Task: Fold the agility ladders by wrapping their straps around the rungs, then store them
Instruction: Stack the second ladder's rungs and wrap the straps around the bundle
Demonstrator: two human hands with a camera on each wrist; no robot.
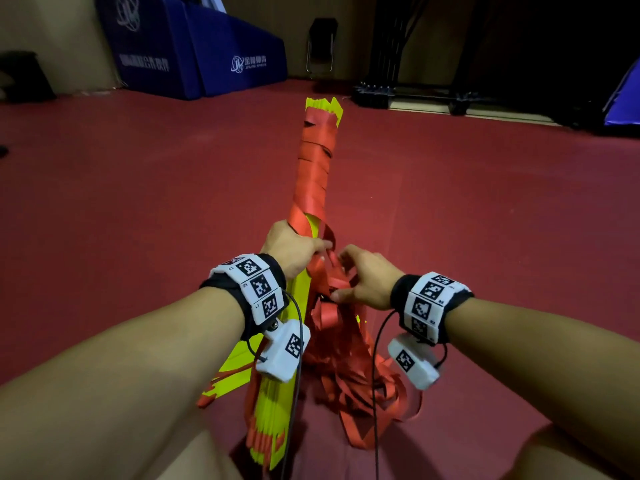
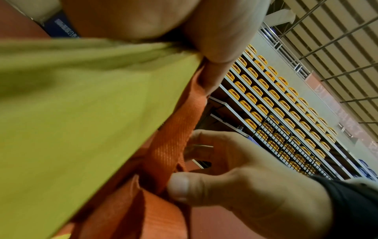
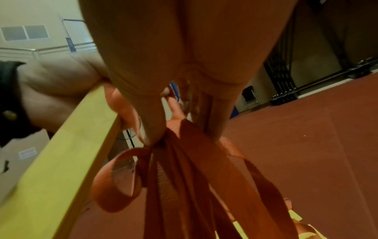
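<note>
1. Dark red sports flooring (image 1: 485,209) fills the hall, and the stack of flat yellow plastic rungs (image 1: 277,403) serves as the landmark, running from near the person's lap away toward the far wall
2. Bright red woven straps (image 1: 313,174) are already wound in tight turns round the far half of that stack, while the near half is bare yellow
3. Left hand (image 1: 289,249) grips the stack at the middle, just below the last turn, fingers curled round rungs and strap together; the left wrist view shows the thumb pressed on the yellow edge
4. Right hand (image 1: 367,278), just right of the stack, pinches a bunch of loose straps between thumb and curled fingers
5. More loose red strap (image 1: 367,393) lies in a tangled heap on the floor to the right of the stack's near half
6. Judged from this, the wrapping step is in hand and roughly half done; storing has not begun
7. Next, the right hand likely needs to carry its bunch over and round the stack under tension, while the left holds the last turn from slipping
8. Tangled loops in the heap look apt to snag or twist as they feed, and the dangling black wrist-camera cables (image 1: 375,375) hang close to them
9. Beyond the stack's far end stand blue padded mats (image 1: 194,50) with white logos, a black folding chair (image 1: 322,43) and a dark wheeled metal frame (image 1: 408,91), all well apart from the work
</note>
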